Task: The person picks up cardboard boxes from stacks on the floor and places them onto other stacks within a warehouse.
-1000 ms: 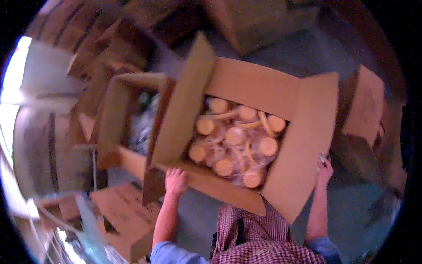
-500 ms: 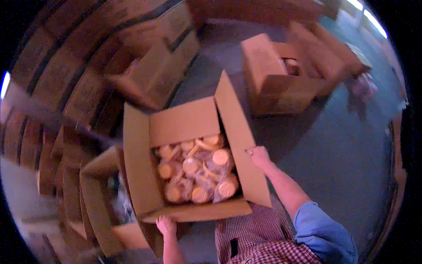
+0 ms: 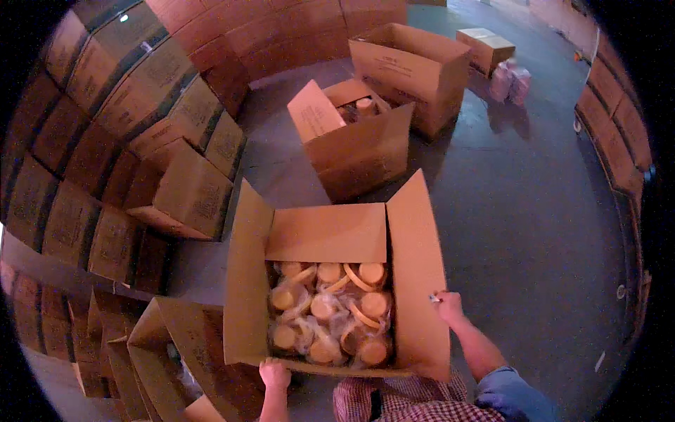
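Both hands grip the open cardboard box (image 3: 330,232), left hand (image 3: 274,374) at its near edge, right hand (image 3: 448,307) on the side flap; full of lidded jars (image 3: 330,313), it is probably heavy, better held underneath.

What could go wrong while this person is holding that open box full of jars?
The left hand grips only the near bottom edge of the open cardboard box, and the right hand only its right flap. A flap might bend or tear under load. The orange-lidded jars lie loose in plastic wrap, so tilting could spill them. Another open box stands close ahead, a possible trip hazard.
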